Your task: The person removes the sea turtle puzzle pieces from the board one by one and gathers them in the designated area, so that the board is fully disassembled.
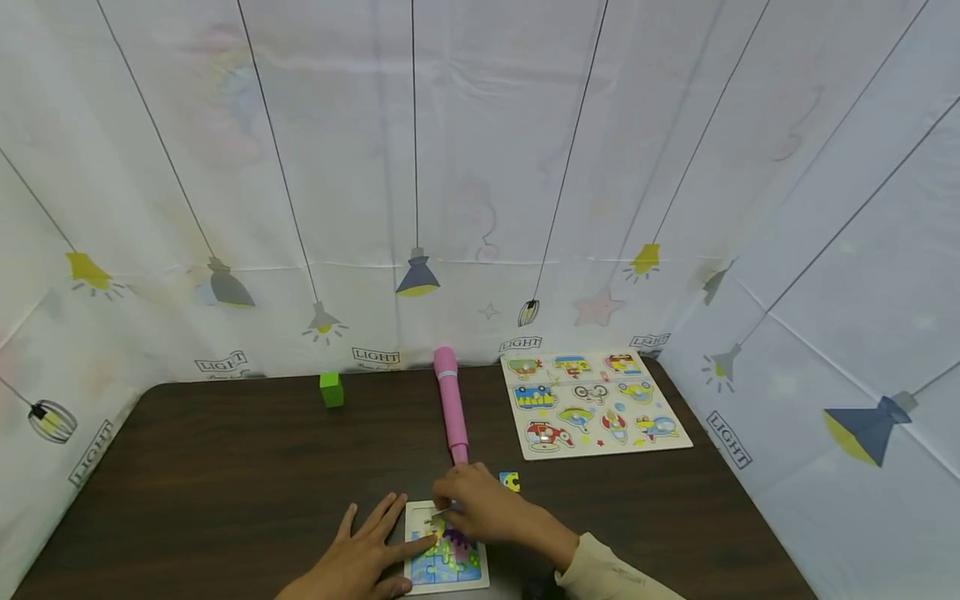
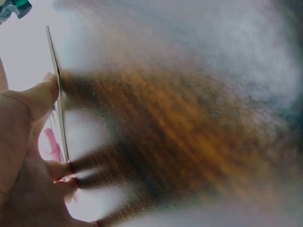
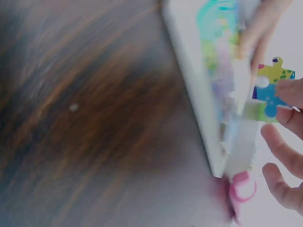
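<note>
A small framed jigsaw puzzle (image 1: 446,575) lies near the front middle of the table, partly filled with blue, purple and green pieces. The left hand (image 1: 352,554) rests spread at its left side, index finger reaching over the pieces; in the left wrist view the thumb of the left hand (image 2: 28,142) touches the frame's edge (image 2: 60,109). Over the puzzle's upper part, the right hand (image 1: 480,504) pinches a piece. The right wrist view shows that blue, yellow and green piece (image 3: 271,90) between thumb and finger of the right hand (image 3: 289,137), above the tray (image 3: 189,85).
A loose puzzle piece (image 1: 509,481) lies behind the right hand. The pink stick (image 1: 452,404) points away behind the puzzle. A vehicle picture board (image 1: 592,408) lies at the back right, a green cube (image 1: 332,390) at the back left. Printed curtains (image 1: 480,167) surround the table.
</note>
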Available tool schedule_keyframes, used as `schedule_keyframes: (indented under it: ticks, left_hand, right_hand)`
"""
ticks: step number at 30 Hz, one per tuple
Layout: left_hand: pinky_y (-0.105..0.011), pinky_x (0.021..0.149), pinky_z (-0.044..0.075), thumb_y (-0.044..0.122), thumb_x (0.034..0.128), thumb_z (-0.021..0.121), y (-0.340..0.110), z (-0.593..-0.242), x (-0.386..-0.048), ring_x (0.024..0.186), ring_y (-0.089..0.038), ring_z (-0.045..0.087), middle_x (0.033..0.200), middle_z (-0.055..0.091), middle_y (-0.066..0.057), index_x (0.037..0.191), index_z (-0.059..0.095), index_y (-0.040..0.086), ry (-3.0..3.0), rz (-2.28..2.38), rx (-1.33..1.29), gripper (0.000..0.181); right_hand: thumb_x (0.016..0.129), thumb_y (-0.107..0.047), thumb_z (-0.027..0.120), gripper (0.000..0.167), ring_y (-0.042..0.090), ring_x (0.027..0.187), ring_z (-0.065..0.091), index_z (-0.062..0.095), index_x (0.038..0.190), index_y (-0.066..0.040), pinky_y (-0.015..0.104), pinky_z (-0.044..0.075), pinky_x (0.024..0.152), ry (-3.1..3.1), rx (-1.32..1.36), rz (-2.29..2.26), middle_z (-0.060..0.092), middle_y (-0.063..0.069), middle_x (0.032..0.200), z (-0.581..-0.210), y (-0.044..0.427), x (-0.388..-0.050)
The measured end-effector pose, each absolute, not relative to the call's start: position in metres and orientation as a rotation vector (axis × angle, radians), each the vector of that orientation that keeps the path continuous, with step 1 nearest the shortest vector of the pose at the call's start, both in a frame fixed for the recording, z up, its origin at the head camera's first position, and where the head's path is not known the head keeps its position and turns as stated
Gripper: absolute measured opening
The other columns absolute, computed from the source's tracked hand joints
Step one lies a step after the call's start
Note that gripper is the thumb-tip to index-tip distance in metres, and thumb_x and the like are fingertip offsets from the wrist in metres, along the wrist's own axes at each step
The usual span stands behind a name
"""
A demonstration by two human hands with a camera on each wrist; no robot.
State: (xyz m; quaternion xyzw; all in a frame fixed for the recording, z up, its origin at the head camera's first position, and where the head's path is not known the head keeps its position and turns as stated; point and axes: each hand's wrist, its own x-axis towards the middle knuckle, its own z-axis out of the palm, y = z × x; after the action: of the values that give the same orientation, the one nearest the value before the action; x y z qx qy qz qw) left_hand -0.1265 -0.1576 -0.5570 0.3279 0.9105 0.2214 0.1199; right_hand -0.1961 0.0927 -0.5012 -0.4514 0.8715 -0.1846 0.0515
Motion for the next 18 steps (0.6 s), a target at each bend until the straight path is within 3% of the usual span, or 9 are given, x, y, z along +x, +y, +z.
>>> schedule_keyframes:
  ticks: [3, 8, 13, 18]
  left_hand:
    - [-0.087, 0.101, 0.014, 0.059, 0.1000, 0.052, -0.157, -0.556, -0.127, 0.150, -0.050, 0.019, 0.165, 0.020, -0.027, 0.153, 0.048, 0.039, 2.656, 0.648, 0.953, 0.056]
    - [-0.087, 0.102, 0.014, 0.058, 0.1006, 0.051, -0.156, -0.556, -0.127, 0.151, -0.050, 0.019, 0.165, 0.020, -0.027, 0.153, 0.047, 0.040, 2.639, 0.663, 0.940, 0.056]
    - [-0.087, 0.102, 0.012, 0.058, 0.1009, 0.051, -0.156, -0.555, -0.126, 0.151, -0.050, 0.018, 0.165, 0.020, -0.027, 0.154, 0.046, 0.040, 2.635, 0.671, 0.924, 0.056]
    - [-0.087, 0.103, 0.011, 0.059, 0.0999, 0.052, -0.156, -0.554, -0.126, 0.151, -0.049, 0.018, 0.166, 0.020, -0.026, 0.153, 0.046, 0.041, 2.630, 0.659, 0.905, 0.057]
  right_hand:
    - [0.092, -0.007, 0.075, 0.012, 0.007, 0.084, 0.058, 0.067, 0.089, -0.016, 0.029, 0.046, 0.078, 2.639, -1.327, -0.743, 0.066, -0.008, 0.088, -0.490, 0.109, -0.200]
    - [0.092, -0.004, 0.074, 0.016, 0.006, 0.081, 0.058, 0.063, 0.086, -0.014, 0.032, 0.051, 0.075, 2.748, -1.183, -0.851, 0.063, -0.009, 0.084, -0.483, 0.157, -0.214]
    - [0.089, 0.003, 0.073, 0.020, 0.004, 0.070, 0.049, 0.062, 0.082, -0.012, 0.029, 0.045, 0.065, 2.773, -1.025, -0.826, 0.056, -0.010, 0.076, -0.489, 0.202, -0.226]
    - [0.087, 0.003, 0.073, 0.019, 0.003, 0.063, 0.045, 0.063, 0.080, -0.012, 0.025, 0.040, 0.057, 2.810, -0.989, -0.717, 0.054, -0.010, 0.070, -0.501, 0.217, -0.228]
